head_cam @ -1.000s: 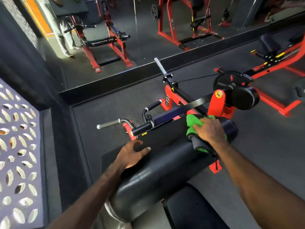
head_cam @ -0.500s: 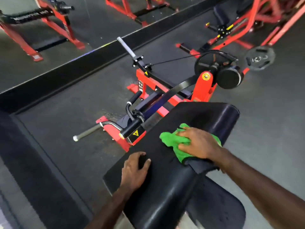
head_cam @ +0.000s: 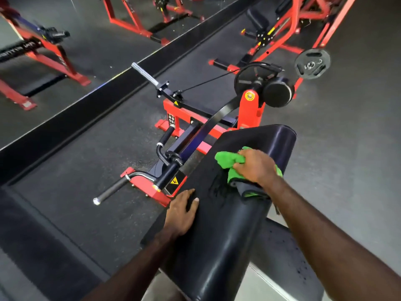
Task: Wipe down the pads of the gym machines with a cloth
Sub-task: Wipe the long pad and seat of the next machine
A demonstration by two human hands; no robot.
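A long black curved pad (head_cam: pixel 219 231) of a red and black gym machine runs from the bottom centre up to the right. My right hand (head_cam: pixel 253 168) grips a bunched green cloth (head_cam: pixel 227 158) and presses it on the pad's upper part, where a dark strap lies under my wrist. My left hand (head_cam: pixel 181 213) rests flat on the pad's left edge, fingers spread. A second flat black pad (head_cam: pixel 288 263), speckled with drops, lies lower right under my right forearm.
The machine's black handles (head_cam: pixel 167 146), chrome bar (head_cam: pixel 112 189) and red frame (head_cam: pixel 251 109) stand just beyond the pad. A weight plate (head_cam: pixel 312 64) hangs on another red machine at the upper right. A wall mirror (head_cam: pixel 82 40) with a black base strip runs along the left.
My right hand has slid the green cloth a little up the pad. My left hand stays on the pad's left edge. The view has tipped further down and to the right.
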